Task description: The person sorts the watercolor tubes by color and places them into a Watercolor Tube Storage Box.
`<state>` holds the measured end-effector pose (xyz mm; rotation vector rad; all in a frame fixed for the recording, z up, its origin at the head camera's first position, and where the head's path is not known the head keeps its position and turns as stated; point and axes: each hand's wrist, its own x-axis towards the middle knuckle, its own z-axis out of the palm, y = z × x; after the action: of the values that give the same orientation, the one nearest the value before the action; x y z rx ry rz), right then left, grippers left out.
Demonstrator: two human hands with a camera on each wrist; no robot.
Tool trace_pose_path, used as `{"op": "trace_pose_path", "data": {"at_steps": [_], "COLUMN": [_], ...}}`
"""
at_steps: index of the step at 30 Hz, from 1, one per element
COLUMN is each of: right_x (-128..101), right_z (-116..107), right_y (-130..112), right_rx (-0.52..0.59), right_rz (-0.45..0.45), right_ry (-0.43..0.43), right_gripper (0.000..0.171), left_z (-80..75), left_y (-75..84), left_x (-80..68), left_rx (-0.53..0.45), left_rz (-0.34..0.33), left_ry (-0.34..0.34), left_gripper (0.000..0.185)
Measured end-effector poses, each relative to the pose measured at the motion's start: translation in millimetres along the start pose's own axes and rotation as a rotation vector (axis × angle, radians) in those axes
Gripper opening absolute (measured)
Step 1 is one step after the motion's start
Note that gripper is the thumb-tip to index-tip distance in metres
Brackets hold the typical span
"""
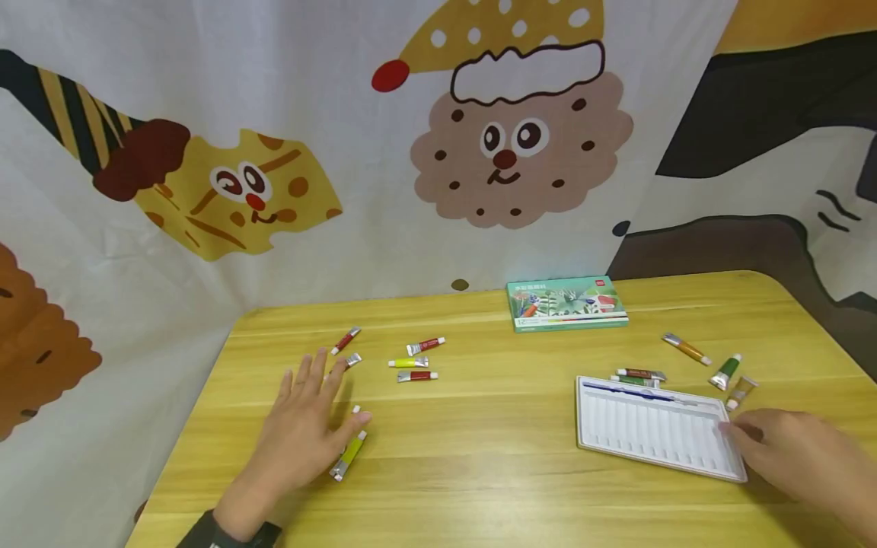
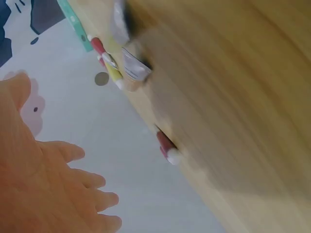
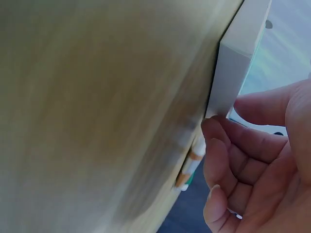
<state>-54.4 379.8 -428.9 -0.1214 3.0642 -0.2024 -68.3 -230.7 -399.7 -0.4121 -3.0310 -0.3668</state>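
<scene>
My left hand [image 1: 334,405] lies flat on the wooden table [image 1: 493,449], fingers spread and straight. A yellow-green paint tube [image 1: 349,455] lies under its thumb side. A red tube [image 1: 346,340] and a silver tube end [image 1: 352,359] lie just past the fingertips. In the left wrist view the left hand [image 2: 58,184] hovers apart from a red tube [image 2: 167,145] at the table's edge. My right hand [image 1: 743,438] pinches the right end of a white ribbed tray [image 1: 651,426]. In the right wrist view the right hand's [image 3: 228,119] thumb and forefinger meet at the tray [image 3: 238,58] corner.
Three tubes [image 1: 417,362] lie mid-table. A green paint box [image 1: 567,303] sits at the back. An orange tube [image 1: 685,348], a green tube [image 1: 725,371], a pale tube [image 1: 741,392] and two more [image 1: 640,375] lie behind the tray. A blue brush [image 1: 633,392] rests in it. A printed cloth hangs behind.
</scene>
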Motion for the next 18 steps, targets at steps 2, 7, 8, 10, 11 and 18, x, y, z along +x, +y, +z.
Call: {"op": "trace_pose_path", "data": {"at_steps": [2, 7, 8, 10, 11, 18], "right_x": [-1, -1, -1, 1, 2, 9], "right_z": [2, 1, 0, 1, 1, 1], "right_y": [-3, -16, -19, -24, -28, -51], "right_rx": [0.029, 0.082, 0.088, 0.095, 0.099, 0.123], "right_rz": [-0.004, -0.016, -0.022, -0.029, -0.032, -0.083], "right_ry": [-0.020, -0.041, -0.048, -0.059, -0.062, -0.045], "right_gripper": [0.016, 0.016, 0.017, 0.017, 0.018, 0.016], "left_z": [1.1, 3.0, 3.2, 3.6, 3.5, 6.0], "left_y": [2.6, 10.8, 13.1, 18.3, 21.3, 41.9], "left_x": [0.5, 3.4, 4.2, 5.6, 6.2, 9.6], "left_rx": [-0.006, -0.018, -0.016, -0.017, -0.019, -0.059], "left_rz": [0.006, 0.019, 0.023, 0.029, 0.031, 0.063], "left_ry": [0.002, 0.003, 0.004, 0.010, 0.011, 0.051], "left_gripper": [0.087, 0.085, 0.085, 0.084, 0.083, 0.075]}}
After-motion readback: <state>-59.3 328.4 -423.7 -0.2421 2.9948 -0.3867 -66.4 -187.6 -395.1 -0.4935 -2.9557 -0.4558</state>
